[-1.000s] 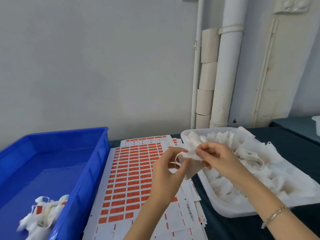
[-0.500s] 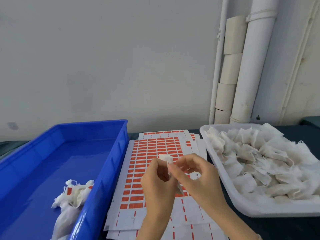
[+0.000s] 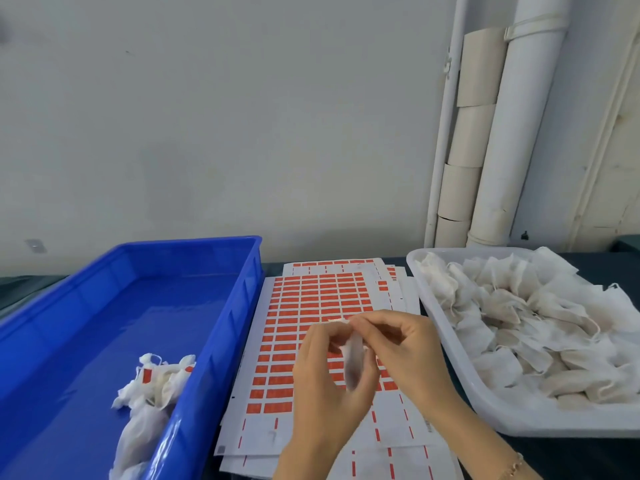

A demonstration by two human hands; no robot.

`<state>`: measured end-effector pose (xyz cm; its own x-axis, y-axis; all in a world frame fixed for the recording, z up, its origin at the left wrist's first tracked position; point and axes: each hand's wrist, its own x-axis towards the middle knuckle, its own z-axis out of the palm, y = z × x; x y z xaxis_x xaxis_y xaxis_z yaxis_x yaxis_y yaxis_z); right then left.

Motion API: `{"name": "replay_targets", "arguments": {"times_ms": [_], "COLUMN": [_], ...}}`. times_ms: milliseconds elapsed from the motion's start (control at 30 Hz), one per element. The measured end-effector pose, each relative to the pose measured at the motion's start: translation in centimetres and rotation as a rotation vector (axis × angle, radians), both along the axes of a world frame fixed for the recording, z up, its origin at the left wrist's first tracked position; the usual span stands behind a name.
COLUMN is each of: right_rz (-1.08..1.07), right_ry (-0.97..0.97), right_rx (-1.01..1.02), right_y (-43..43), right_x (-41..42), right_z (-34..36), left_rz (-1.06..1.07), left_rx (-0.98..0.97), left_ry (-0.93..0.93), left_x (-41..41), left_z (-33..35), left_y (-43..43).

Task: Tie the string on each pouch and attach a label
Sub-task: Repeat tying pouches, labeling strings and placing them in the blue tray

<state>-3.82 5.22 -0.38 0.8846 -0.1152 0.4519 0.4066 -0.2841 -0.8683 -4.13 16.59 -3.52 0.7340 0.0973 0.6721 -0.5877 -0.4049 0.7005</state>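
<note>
A small white fabric pouch (image 3: 354, 358) hangs between my two hands above the sheets of red labels (image 3: 311, 303). My left hand (image 3: 323, 382) grips the pouch from the left, fingers curled round it. My right hand (image 3: 401, 348) pinches the pouch's top, where the string is, with thumb and fingertips. The string itself is too thin and blurred to make out. Most of the pouch is hidden by my fingers.
A blue bin (image 3: 221, 327) on the left holds a few pouches with red labels (image 3: 156, 379). A white tray (image 3: 450, 344) on the right is piled with several pouches (image 3: 526, 317). White pipes (image 3: 519, 133) run up the wall behind.
My hands carried the pouch from above the white tray leftward to above the label sheets. The view has swung left, and my fingers keep working at the pouch's top.
</note>
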Motion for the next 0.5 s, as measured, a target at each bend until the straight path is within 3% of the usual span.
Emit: {"name": "replay_targets", "arguments": {"times_ms": [133, 300, 500], "right_rz": [0.109, 0.182, 0.058], "right_ry": [0.107, 0.139, 0.102], "right_rx": [-0.043, -0.024, -0.183], "right_y": [-1.4, -2.4, -2.8], "right_x": [0.5, 0.5, 0.4], "right_z": [0.6, 0.5, 0.1], "left_rz": [0.088, -0.187, -0.189], "left_rx": [-0.082, -0.126, -0.259], "left_ry": [0.12, 0.336, 0.452], "left_x": [0.0, 0.8, 0.7], "left_z": [0.6, 2.0, 1.3], "left_y": [0.9, 1.9, 1.6]}}
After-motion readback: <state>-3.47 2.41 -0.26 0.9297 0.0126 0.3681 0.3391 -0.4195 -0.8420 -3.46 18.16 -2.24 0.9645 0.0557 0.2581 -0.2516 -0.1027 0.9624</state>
